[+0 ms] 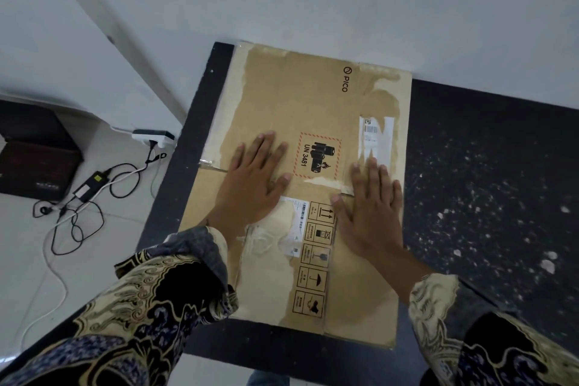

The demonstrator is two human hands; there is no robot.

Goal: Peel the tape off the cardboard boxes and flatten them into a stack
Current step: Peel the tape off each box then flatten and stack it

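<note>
A brown cardboard box (313, 110) lies flattened on a dark speckled table (488, 185), its far edge against the white wall. It bears a PICO logo, a red-bordered UN 3481 mark, handling symbols and torn patches where tape and labels were. My left hand (255, 178) presses flat on the cardboard left of the UN 3481 mark, fingers spread and straight. My right hand (369, 210) presses flat on the right part of the box, fingers straight, tips near a white label remnant (374, 138). Neither hand holds anything.
The table's right half is bare dark surface with white flecks. On the tiled floor to the left sit a white power strip (153, 137), a black adapter with tangled cables (91, 188) and a dark box (34, 153). White walls meet behind the table.
</note>
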